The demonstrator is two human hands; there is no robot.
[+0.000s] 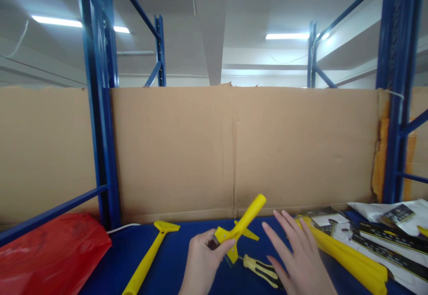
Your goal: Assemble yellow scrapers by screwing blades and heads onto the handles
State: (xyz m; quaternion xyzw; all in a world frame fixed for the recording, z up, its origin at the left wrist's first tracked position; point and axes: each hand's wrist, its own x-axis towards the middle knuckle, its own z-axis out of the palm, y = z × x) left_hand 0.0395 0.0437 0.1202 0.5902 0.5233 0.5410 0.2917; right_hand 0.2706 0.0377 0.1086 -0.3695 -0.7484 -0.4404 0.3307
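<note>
My left hand (203, 259) is closed around the head of a short yellow scraper (245, 219); its round handle points up and to the right. A dark blade edge shows at the lower side of that head, partly covered by my fingers. My right hand (297, 257) is raised to the right of the scraper with its fingers spread, and nothing is in it. Between the hands lies a screwdriver (262, 270) with a pale yellow and black handle. Behind the held scraper, another yellow piece (251, 234) is partly hidden.
A long yellow scraper handle (147, 259) lies on the blue surface (174, 250) at left, near a red plastic bag (50, 252). Yellow handles (351, 255) and black-and-white packages (391, 246) lie at right. A cardboard wall (174, 152) and blue rack posts (103, 108) bound the back.
</note>
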